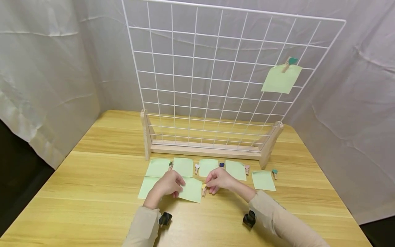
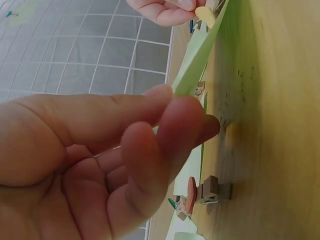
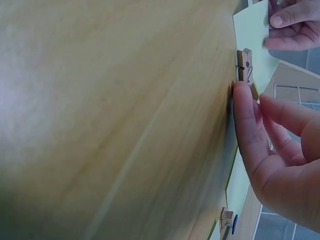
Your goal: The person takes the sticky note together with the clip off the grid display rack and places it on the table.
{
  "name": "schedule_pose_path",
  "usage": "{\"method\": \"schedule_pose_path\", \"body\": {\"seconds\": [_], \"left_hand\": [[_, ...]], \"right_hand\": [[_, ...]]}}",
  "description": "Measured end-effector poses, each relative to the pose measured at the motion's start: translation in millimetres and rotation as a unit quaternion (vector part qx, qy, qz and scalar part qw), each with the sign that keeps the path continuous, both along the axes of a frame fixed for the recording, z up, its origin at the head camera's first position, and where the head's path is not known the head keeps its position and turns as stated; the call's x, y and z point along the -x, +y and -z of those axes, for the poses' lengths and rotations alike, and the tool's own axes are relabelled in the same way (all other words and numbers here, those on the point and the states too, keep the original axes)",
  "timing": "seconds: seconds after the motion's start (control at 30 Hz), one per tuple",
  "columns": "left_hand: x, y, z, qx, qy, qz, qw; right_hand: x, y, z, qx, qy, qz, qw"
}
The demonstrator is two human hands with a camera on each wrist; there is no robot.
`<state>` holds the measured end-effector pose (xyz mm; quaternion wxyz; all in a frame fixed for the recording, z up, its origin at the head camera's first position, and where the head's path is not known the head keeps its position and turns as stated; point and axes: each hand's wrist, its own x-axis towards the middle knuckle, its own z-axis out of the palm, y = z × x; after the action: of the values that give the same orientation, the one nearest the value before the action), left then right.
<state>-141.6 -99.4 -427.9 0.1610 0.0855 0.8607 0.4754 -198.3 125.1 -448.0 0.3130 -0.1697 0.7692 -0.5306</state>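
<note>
My left hand (image 1: 169, 183) pinches the edge of a pale green paper note (image 1: 192, 190) between thumb and fingers. In the left wrist view that note (image 2: 192, 67) stands tilted up off the table. My right hand (image 1: 221, 180) is just right of it, with thumb and fingertips pinching the yellow heart end of a small wooden clothespin (image 1: 204, 192). Seen from the right wrist, the clothespin (image 3: 245, 65) points away from the fingertips, alongside the note. Another green note (image 1: 147, 187) lies left of my left hand, partly hidden by it.
Behind the hands, a row of green notes (image 1: 236, 170) and heart clothespins (image 1: 247, 169) lies on the wooden table (image 1: 77, 192). A white wire grid (image 1: 203, 72) stands in a wooden base (image 1: 203, 151). A teal-heart clothespin (image 1: 287, 65) holds one note (image 1: 281, 80) at its upper right.
</note>
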Motion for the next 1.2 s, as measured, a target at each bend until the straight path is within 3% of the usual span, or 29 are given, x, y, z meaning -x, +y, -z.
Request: {"method": "schedule_pose_path", "body": {"seconds": [0.47, 0.87, 1.2], "left_hand": [[-2.9, 2, -5.2, 0.040, 0.018, 0.001, 0.9990], [2.0, 7, -9.1, 0.072, 0.050, 0.004, 0.9962], [7.2, 13, -16.4, 0.060, 0.057, 0.023, 0.9963]], "right_hand": [[0.3, 2, 0.5, -0.013, -0.001, 0.003, 1.000], [1.8, 8, -5.1, -0.003, 0.008, -0.007, 1.000], [10.4, 20, -19.6, 0.009, 0.021, 0.012, 1.000]]}}
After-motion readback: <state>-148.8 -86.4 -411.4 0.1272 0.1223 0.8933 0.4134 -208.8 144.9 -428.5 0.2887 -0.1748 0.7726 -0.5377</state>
